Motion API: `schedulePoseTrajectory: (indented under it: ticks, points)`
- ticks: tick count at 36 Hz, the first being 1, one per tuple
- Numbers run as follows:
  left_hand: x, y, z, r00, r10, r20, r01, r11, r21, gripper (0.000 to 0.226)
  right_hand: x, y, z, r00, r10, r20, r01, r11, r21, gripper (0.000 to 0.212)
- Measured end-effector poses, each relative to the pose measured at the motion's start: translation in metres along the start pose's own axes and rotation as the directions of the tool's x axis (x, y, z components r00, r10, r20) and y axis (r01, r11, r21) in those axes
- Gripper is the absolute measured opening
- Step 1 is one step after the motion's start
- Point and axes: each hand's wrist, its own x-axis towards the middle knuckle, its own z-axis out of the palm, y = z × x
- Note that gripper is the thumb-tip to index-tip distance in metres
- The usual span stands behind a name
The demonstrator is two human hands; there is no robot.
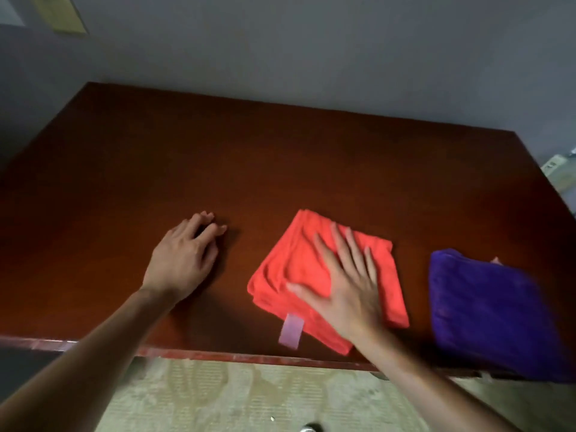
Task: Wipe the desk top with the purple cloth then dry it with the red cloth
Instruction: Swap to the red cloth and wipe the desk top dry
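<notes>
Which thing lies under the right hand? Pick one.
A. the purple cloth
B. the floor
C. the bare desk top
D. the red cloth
D: the right hand lies flat with fingers spread on the red cloth, while the purple cloth sits untouched beside it on the desk.

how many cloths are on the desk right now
2. The red cloth lies folded near the front edge of the desk, under the flat right hand. The purple cloth lies to its right, untouched, at the desk's front right corner. None seems hidden.
</notes>
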Motion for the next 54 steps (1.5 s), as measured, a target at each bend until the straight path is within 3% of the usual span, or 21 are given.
schedulePoseTrajectory:
  ticks: [3, 5, 10, 15, 17, 20, 23, 25, 32, 38, 44, 54]
  points:
    - [0.007, 0.039, 0.004, 0.981, -0.176, -0.086, 0.172, 0.984, -0.043, 0.025, -0.042, 0.006, -0.008, 0.996, -0.085, 0.024, 0.085, 0.996, 0.030, 0.093]
    - [0.012, 0.062, 0.011, 0.976, -0.187, -0.107, 0.179, 0.980, -0.085, 0.017, -0.047, 0.015, -0.013, 0.986, -0.156, 0.053, 0.154, 0.987, 0.037, 0.092]
    - [0.034, 0.111, 0.029, 0.981, -0.139, -0.133, 0.095, 0.952, -0.291, 0.028, -0.013, 0.041, -0.020, 0.938, -0.320, 0.132, 0.317, 0.947, 0.045, 0.082]
    - [0.059, 0.136, 0.043, 0.966, -0.213, -0.147, 0.112, 0.856, -0.505, 0.034, 0.051, 0.079, -0.023, 0.887, -0.417, 0.196, 0.413, 0.909, 0.063, 0.075]
    - [0.063, 0.141, 0.047, 0.966, -0.225, -0.129, 0.131, 0.853, -0.505, 0.043, 0.086, 0.099, -0.021, 0.884, -0.426, 0.195, 0.422, 0.904, 0.065, 0.073]
    - [0.062, 0.143, 0.051, 0.986, -0.120, -0.118, 0.058, 0.899, -0.434, 0.049, 0.147, 0.129, -0.018, 0.894, -0.406, 0.190, 0.402, 0.914, 0.058, 0.072]
    - [0.061, 0.148, 0.052, 0.984, 0.160, -0.079, -0.176, 0.941, -0.290, 0.051, 0.208, 0.157, -0.014, 0.902, -0.379, 0.206, 0.377, 0.925, 0.051, 0.072]
    - [0.063, 0.149, 0.054, 0.961, 0.275, 0.008, -0.267, 0.941, -0.206, 0.050, 0.247, 0.175, -0.012, 0.908, -0.361, 0.211, 0.360, 0.932, 0.049, 0.074]
    - [0.067, 0.147, 0.050, 0.959, 0.252, 0.129, -0.233, 0.962, -0.146, 0.052, 0.349, 0.210, -0.013, 0.957, -0.211, 0.197, 0.204, 0.977, 0.054, 0.081]
    - [0.069, 0.145, 0.048, 0.960, 0.234, 0.151, -0.215, 0.967, -0.133, 0.052, 0.375, 0.214, -0.011, 0.986, -0.086, 0.142, 0.079, 0.995, 0.057, 0.091]
    - [0.069, 0.149, 0.044, 0.961, 0.221, 0.166, -0.204, 0.972, -0.112, 0.053, 0.360, 0.216, -0.010, 0.993, -0.011, 0.120, 0.012, 1.000, -0.009, 0.074]
    - [0.070, 0.148, 0.047, 0.962, 0.239, 0.132, -0.224, 0.967, -0.120, 0.056, 0.232, 0.245, -0.042, 0.992, 0.017, 0.123, -0.016, 1.000, -0.014, 0.088]
